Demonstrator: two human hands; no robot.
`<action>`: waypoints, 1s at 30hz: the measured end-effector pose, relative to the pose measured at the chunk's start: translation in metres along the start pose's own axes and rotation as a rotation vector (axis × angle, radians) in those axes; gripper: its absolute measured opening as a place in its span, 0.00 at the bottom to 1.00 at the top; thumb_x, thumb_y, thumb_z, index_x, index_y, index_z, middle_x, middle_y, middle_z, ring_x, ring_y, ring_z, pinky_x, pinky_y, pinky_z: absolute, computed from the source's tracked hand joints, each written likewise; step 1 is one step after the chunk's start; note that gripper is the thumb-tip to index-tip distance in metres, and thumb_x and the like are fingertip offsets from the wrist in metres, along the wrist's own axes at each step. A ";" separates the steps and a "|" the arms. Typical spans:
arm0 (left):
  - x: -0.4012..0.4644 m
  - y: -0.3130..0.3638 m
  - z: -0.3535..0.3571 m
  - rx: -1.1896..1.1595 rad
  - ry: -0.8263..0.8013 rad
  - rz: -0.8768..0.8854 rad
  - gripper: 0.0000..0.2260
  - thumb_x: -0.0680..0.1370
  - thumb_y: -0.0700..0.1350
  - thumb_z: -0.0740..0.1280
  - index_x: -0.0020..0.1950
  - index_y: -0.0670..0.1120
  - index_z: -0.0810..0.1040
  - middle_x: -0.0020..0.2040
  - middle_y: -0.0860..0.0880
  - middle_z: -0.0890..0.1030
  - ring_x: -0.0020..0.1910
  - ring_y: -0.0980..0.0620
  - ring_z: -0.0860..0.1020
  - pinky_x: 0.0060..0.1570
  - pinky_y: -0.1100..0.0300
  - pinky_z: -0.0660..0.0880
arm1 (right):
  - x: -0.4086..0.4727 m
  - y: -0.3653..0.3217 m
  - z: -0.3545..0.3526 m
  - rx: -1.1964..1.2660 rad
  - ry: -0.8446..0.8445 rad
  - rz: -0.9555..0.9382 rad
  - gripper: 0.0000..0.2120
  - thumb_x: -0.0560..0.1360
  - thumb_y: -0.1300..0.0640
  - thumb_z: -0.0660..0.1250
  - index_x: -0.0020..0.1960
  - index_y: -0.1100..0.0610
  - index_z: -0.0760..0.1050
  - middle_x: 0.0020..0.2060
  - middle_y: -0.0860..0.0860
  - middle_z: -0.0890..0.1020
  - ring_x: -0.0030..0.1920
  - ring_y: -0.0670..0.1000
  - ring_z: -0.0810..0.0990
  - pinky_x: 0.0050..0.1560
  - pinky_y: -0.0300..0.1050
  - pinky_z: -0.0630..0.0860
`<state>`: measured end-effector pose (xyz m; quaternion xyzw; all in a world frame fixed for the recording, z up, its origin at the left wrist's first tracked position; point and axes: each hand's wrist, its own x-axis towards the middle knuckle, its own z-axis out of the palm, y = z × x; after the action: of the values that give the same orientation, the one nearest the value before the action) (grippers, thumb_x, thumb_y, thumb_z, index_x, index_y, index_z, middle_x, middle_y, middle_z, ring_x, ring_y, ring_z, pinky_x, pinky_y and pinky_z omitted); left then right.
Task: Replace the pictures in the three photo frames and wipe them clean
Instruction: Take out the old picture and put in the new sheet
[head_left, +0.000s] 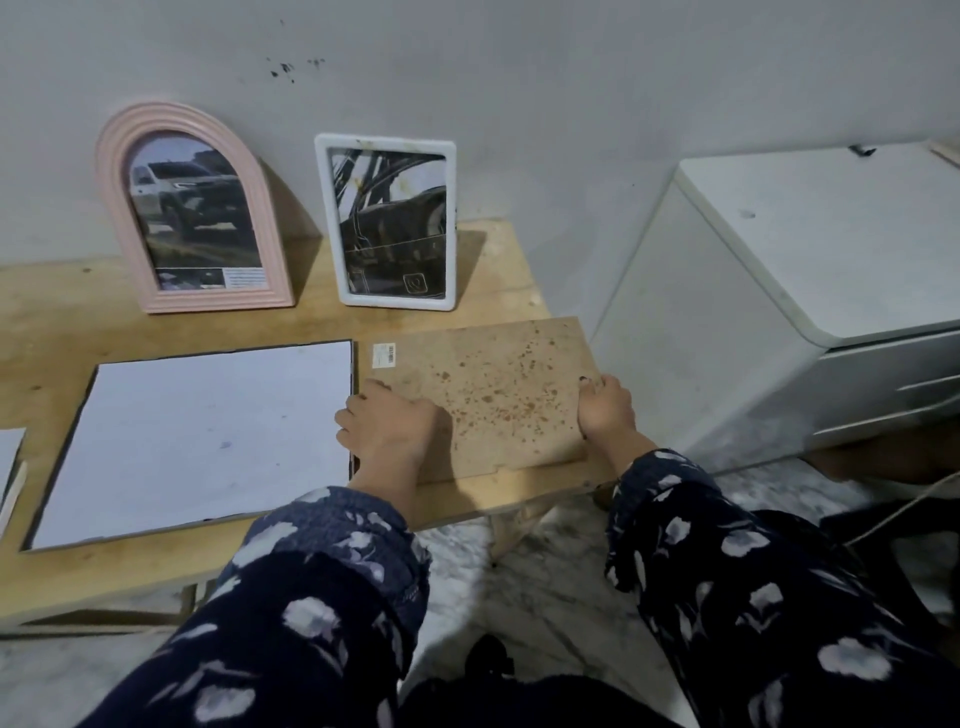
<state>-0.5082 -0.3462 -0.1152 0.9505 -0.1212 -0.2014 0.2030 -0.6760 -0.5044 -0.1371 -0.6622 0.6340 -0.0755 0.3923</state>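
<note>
Both hands are gripping the backing board (483, 395) by its side edges, left hand (387, 426), right hand (605, 408); big frame (197, 441) is lying open just left of them, pink frame (192, 208) and white frame (387, 223) beyond are looking untouched, wiping pending

A plain room in a home: a low plywood table (67, 332) against a scuffed grey wall (519, 78), a white drawer cabinet (810, 291) beside it, marble-patterned floor (545, 587).
</note>
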 end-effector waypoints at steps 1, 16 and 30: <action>0.002 0.001 -0.002 -0.066 0.002 -0.033 0.25 0.71 0.51 0.65 0.66 0.44 0.67 0.65 0.41 0.71 0.65 0.39 0.66 0.64 0.47 0.64 | -0.001 -0.001 -0.001 0.025 0.021 0.015 0.22 0.82 0.51 0.53 0.73 0.61 0.62 0.68 0.61 0.67 0.67 0.64 0.68 0.68 0.56 0.66; 0.035 -0.076 -0.074 -0.345 0.196 0.049 0.19 0.78 0.48 0.63 0.68 0.46 0.66 0.67 0.44 0.64 0.58 0.40 0.75 0.61 0.46 0.73 | -0.061 -0.069 0.048 0.093 0.090 -0.139 0.14 0.80 0.57 0.52 0.64 0.57 0.66 0.57 0.55 0.76 0.50 0.56 0.76 0.51 0.50 0.74; 0.102 -0.236 -0.179 -0.243 0.135 0.029 0.19 0.76 0.52 0.63 0.65 0.46 0.75 0.67 0.43 0.71 0.57 0.43 0.76 0.60 0.49 0.74 | -0.160 -0.142 0.191 -0.095 0.014 -0.290 0.24 0.79 0.60 0.52 0.74 0.50 0.62 0.65 0.55 0.70 0.60 0.58 0.74 0.61 0.52 0.73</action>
<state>-0.3050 -0.1083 -0.1018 0.9285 -0.0955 -0.1472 0.3271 -0.4805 -0.2958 -0.1156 -0.7642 0.5372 -0.1060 0.3408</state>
